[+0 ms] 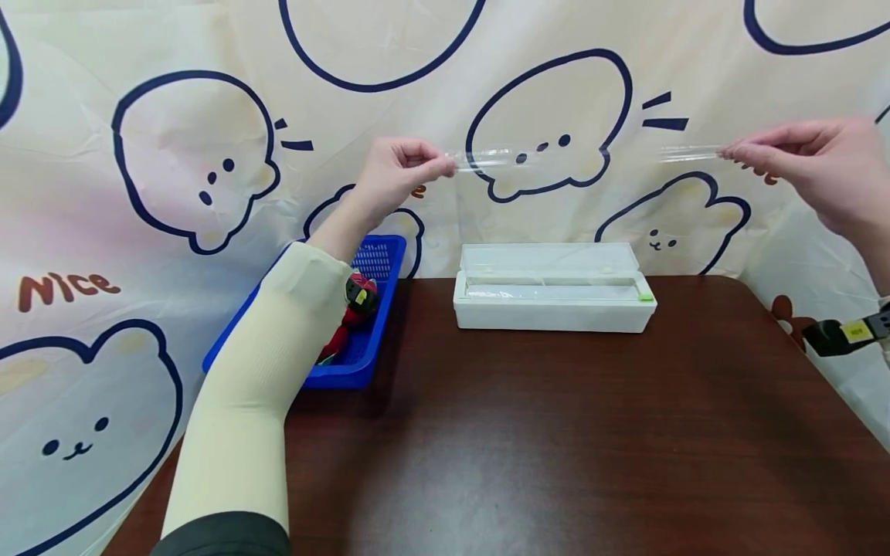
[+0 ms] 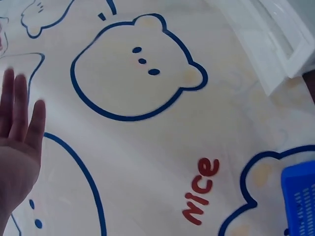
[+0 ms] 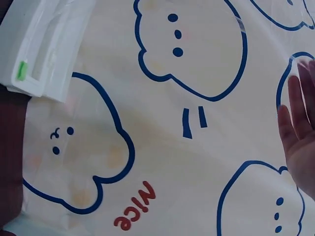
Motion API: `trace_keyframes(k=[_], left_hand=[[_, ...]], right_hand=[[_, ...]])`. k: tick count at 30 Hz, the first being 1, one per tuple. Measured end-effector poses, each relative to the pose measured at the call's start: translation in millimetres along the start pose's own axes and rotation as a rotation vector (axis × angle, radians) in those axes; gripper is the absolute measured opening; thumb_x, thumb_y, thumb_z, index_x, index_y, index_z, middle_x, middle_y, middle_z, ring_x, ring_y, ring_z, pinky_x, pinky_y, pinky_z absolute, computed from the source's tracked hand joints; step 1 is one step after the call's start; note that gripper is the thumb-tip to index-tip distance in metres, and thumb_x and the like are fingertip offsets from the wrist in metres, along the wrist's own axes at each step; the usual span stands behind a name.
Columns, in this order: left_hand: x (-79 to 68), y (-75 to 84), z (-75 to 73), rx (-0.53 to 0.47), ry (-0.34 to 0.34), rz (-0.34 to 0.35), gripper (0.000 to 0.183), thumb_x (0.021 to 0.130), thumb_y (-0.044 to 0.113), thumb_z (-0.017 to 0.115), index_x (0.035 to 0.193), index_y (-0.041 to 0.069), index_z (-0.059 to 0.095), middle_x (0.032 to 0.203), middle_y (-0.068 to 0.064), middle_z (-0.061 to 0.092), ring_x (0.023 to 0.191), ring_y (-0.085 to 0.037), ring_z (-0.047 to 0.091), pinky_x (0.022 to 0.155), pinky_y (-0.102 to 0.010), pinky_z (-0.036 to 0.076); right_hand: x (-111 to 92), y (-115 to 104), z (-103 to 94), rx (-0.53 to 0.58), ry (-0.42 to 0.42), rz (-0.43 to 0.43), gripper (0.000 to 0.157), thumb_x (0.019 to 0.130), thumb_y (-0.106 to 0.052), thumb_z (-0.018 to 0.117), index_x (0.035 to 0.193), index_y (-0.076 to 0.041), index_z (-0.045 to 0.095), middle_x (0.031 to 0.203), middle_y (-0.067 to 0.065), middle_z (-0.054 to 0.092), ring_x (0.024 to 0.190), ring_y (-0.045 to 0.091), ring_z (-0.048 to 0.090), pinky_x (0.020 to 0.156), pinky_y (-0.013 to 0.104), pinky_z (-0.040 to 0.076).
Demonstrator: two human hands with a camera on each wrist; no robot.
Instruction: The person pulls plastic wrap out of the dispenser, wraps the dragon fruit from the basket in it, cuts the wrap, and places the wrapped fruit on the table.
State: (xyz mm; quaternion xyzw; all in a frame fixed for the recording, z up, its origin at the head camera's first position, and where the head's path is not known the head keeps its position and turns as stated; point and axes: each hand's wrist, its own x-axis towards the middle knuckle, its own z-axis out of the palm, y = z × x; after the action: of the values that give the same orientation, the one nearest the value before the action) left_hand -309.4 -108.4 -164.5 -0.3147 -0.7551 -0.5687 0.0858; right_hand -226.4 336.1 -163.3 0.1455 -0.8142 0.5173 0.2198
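Your two hands are raised in the upper part of the head view, well apart, with a strip of clear film (image 1: 490, 158) stretching between them. Your left hand (image 1: 406, 166), just left of the upper middle, has its grip closed to a pinch, thumb against fingers, on the film's left end. Your right hand (image 1: 810, 158), at the upper right, pinches the other end the same way, the film gathered narrow at its fingertips. The film is almost invisible against the cartoon-printed backdrop (image 1: 389, 108); you cannot tell for certain whether its lower part is joined to the box below.

That white box (image 1: 549, 316), a long dispenser with its lid raised and a green tab (image 1: 646, 297) at its right end, sits at the middle right, on the far edge of the brown bench (image 1: 521, 432). Left of centre, partly behind your left sleeve, a blue basket (image 1: 368, 374) holds something red (image 1: 337, 344).

The step in hand looks like drawing out the film and spreading it taut. The next move seems to call for both pinches staying firm and level, with even tension, so the film does not fold and cling to itself.
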Motion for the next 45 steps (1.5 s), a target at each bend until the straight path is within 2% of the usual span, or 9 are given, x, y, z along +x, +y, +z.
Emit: trace_keyframes(k=[5,12,22,28,33,35,39,42,45], left_hand=[[-10.4,-11.9,-2.7,-0.009,-0.052,-0.028,0.012,0.090,0.015,0.071,0.091,0.004,0.075,0.091,-0.008,0.071,0.091,-0.025,0.058,0.084,-0.033,0.047],[-25.9,-23.0,3.9,-0.156,-0.012,0.017,0.009,0.092,0.010,0.068,0.091,0.010,0.077,0.095,-0.007,0.073,0.097,-0.026,0.065,0.092,-0.037,0.049],[-58.5,-42.5,23.4,-0.264,-0.017,0.036,0.017,0.096,0.003,0.059,0.091,0.011,0.073,0.093,-0.006,0.072,0.089,-0.021,0.069,0.087,-0.036,0.052],[-85.7,-59.2,35.7,-0.281,-0.016,0.000,0.013,0.097,0.002,0.057,0.097,0.001,0.070,0.094,-0.005,0.072,0.090,-0.020,0.070,0.086,-0.036,0.053],[-100.9,-65.6,43.4,-0.311,-0.045,0.004,0.018,0.098,0.004,0.056,0.105,-0.011,0.062,0.096,-0.006,0.072,0.092,-0.021,0.069,0.088,-0.038,0.052],[-105.4,-65.6,44.9,-0.324,-0.057,0.003,0.017,0.098,0.005,0.056,0.104,-0.009,0.063,0.097,-0.006,0.072,0.093,-0.022,0.069,0.088,-0.039,0.052],[-115.7,-67.4,47.9,-0.324,-0.063,-0.003,0.013,0.098,0.009,0.057,0.099,0.008,0.070,0.098,-0.006,0.072,0.095,-0.025,0.069,0.089,-0.040,0.051],[-124.3,-71.6,52.1,-0.315,-0.066,-0.027,0.013,0.098,0.010,0.058,0.100,0.011,0.071,0.098,-0.006,0.072,0.096,-0.026,0.068,0.089,-0.041,0.051],[-131.9,-78.1,57.0,-0.306,-0.080,-0.063,0.017,0.098,0.009,0.057,0.103,-0.004,0.066,0.098,-0.007,0.072,0.095,-0.026,0.068,0.089,-0.041,0.051]], right_hand=[[-7.8,10.0,-1.8,0.004,-0.111,0.019,0.021,0.093,0.002,0.061,0.111,-0.001,0.073,0.093,-0.014,0.072,0.096,0.004,0.059,0.087,0.009,0.039],[-22.3,22.0,-2.3,0.002,-0.197,0.006,0.023,0.096,0.003,0.056,0.115,0.003,0.069,0.100,-0.013,0.072,0.104,0.004,0.057,0.093,0.011,0.034],[-50.2,39.0,6.8,-0.071,-0.212,0.067,0.021,0.099,-0.004,0.054,0.111,0.002,0.071,0.097,-0.012,0.072,0.094,0.005,0.061,0.079,0.010,0.042],[-70.2,46.8,14.9,-0.121,-0.268,0.149,0.026,0.103,-0.014,0.048,0.118,-0.002,0.065,0.103,-0.011,0.071,0.099,0.002,0.062,0.082,0.013,0.044],[-86.5,52.4,20.1,-0.020,-0.276,0.119,0.023,0.103,-0.007,0.044,0.111,0.003,0.064,0.097,-0.003,0.073,0.096,0.006,0.065,0.080,0.013,0.044],[-92.2,54.3,22.0,0.001,-0.291,0.099,0.023,0.103,-0.004,0.043,0.108,0.005,0.064,0.096,0.001,0.073,0.094,0.008,0.066,0.081,0.013,0.045],[-101.7,56.2,27.2,-0.025,-0.320,0.097,0.024,0.104,-0.005,0.042,0.106,0.005,0.064,0.095,0.002,0.073,0.091,0.010,0.068,0.079,0.015,0.047],[-108.4,60.4,31.2,-0.032,-0.339,0.094,0.024,0.103,-0.004,0.043,0.105,0.004,0.065,0.094,0.003,0.073,0.091,0.009,0.066,0.078,0.015,0.048],[-115.7,69.0,34.2,-0.011,-0.369,0.073,0.023,0.103,-0.002,0.043,0.105,0.004,0.065,0.094,0.004,0.073,0.092,0.008,0.065,0.079,0.016,0.047]])
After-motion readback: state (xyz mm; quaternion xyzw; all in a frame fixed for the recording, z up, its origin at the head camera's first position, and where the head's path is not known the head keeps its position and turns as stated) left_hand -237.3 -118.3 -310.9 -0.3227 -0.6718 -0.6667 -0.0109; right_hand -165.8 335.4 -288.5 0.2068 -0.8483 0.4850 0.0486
